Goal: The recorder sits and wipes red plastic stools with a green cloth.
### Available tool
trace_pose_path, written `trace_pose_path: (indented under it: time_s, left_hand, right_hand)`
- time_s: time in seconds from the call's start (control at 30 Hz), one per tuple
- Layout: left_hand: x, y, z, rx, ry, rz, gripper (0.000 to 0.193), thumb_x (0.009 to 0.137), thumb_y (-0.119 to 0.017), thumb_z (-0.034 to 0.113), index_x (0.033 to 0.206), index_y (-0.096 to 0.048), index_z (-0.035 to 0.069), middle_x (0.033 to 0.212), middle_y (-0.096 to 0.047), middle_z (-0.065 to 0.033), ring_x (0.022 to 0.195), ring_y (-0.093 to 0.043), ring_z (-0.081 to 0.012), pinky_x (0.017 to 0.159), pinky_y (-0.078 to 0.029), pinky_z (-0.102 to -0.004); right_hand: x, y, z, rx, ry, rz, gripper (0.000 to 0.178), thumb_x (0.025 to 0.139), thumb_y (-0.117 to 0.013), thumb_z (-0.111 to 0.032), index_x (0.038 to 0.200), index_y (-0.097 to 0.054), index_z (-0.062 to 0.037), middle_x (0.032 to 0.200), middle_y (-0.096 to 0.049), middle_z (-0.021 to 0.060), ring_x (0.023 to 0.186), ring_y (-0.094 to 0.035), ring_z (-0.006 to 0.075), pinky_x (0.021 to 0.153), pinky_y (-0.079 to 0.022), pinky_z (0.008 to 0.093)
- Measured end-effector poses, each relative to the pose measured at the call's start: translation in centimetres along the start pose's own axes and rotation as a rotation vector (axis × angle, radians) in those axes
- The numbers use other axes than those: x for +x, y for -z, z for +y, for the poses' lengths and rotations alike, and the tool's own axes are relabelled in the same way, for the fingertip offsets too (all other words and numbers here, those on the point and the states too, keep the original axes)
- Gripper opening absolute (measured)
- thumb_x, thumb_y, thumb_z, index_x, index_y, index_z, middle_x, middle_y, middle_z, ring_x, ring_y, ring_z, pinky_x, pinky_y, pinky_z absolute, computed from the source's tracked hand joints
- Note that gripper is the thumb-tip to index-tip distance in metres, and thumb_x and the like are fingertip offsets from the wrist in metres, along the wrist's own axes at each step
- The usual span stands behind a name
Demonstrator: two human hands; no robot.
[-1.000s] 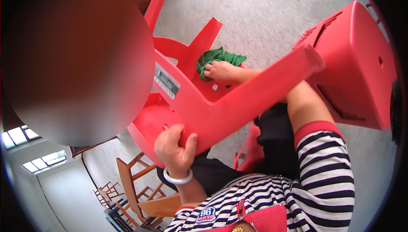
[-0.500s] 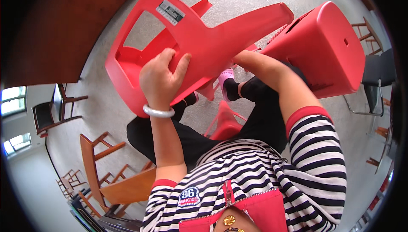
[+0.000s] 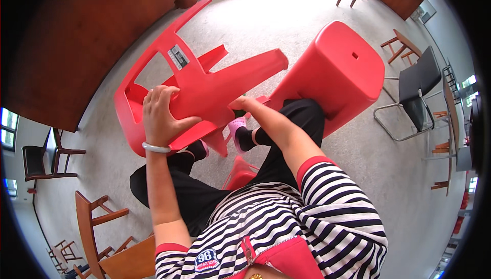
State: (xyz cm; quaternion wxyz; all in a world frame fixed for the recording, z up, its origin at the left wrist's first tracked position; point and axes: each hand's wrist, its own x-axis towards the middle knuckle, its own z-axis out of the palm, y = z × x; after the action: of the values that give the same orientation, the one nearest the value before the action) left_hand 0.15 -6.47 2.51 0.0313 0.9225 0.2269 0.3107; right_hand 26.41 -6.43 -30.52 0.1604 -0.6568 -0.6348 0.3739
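Observation:
A red plastic stool (image 3: 204, 87) lies tilted on its side in front of me, its legs spread toward the far side and a label on one panel. My left hand (image 3: 162, 115), a pale bangle at its wrist, bears on the stool's near left part. Its fingers bend over the frame, and the thumb stretches out along the surface. My right hand (image 3: 241, 103) reaches to the underside of that stool by its right leg. Its fingers are mostly hidden there, with a small dark patch beside them. Close on the right, a second red stool (image 3: 340, 59) leans with its seat toward the right.
Part of another red stool (image 3: 240, 174) shows between my legs. A black chair with a metal frame (image 3: 417, 90) stands right, and a dark wooden chair (image 3: 51, 153) left. Wooden furniture (image 3: 89, 222) lies lower left. A large brown panel (image 3: 66, 38) fills the upper left.
The view has shifted, so both stools appear lower and further left, with more of the far floor showing. My left hand's thumb has spread further from its fingers. My right arm keeps reaching under the stool.

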Motion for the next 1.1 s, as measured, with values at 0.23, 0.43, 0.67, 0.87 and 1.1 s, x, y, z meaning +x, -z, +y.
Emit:
trace_pose_path:
  time_s: [0.23,0.43,0.67,0.87,1.1]
  left_hand:
    - [-4.7,-0.9,0.1,0.334,-0.114,-0.016,0.099,0.055,-0.087,0.051,0.136,-0.049,0.009,0.129,-0.053,-0.0114,0.118,-0.051,-0.0289,0.098,-0.04,-0.0483]
    - [-4.5,-2.1,1.2,0.425,0.019,-0.046,0.099,0.058,-0.085,0.014,0.145,-0.039,0.01,0.138,-0.046,-0.0132,0.13,-0.046,-0.0316,0.111,-0.034,-0.056]
    - [1.9,1.6,-2.0,0.233,0.095,-0.139,0.099,0.057,-0.084,0.006,0.143,-0.036,0.015,0.133,-0.049,-0.0145,0.127,-0.047,-0.0368,0.106,-0.041,-0.0478]
    - [6.9,5.0,-4.6,-0.004,0.205,-0.246,0.088,0.062,-0.077,0.002,0.139,-0.037,0.012,0.124,-0.056,-0.0139,0.117,-0.056,-0.0338,0.102,-0.046,-0.04]
    - [10.6,3.8,-7.2,-0.349,0.376,-0.505,0.082,0.062,-0.068,0.001,0.14,-0.042,0.007,0.12,-0.06,-0.0108,0.108,-0.06,-0.0215,0.097,-0.047,-0.0323]
  right_hand:
    - [-9.7,4.2,-9.5,0.381,-0.128,0.277,0.053,0.073,-0.082,-0.026,0.123,-0.068,-0.0136,0.115,-0.071,0.0128,0.105,-0.067,0.0277,0.095,-0.05,0.0344]
    - [-10.2,3.3,-8.7,0.597,-0.085,0.306,0.042,0.08,-0.079,-0.02,0.119,-0.069,-0.0081,0.101,-0.072,0.0098,0.092,-0.068,0.0187,0.083,-0.054,0.0336]
    - [-9.5,7.8,-13.1,0.689,0.033,0.324,0.034,0.083,-0.078,-0.016,0.113,-0.07,-0.0042,0.087,-0.069,0.0014,0.079,-0.063,0.0114,0.07,-0.053,0.0313]
    - [-13.1,15.9,-16.9,1.024,0.113,0.477,0.036,0.087,-0.075,-0.021,0.116,-0.067,-0.0008,0.09,-0.07,0.006,0.078,-0.065,0.0121,0.069,-0.053,0.0296]
    - [-22.2,25.4,-14.8,0.485,0.282,0.987,0.038,0.089,-0.071,-0.019,0.117,-0.064,0.0046,0.085,-0.07,0.0108,0.073,-0.067,0.0135,0.067,-0.054,0.0287]
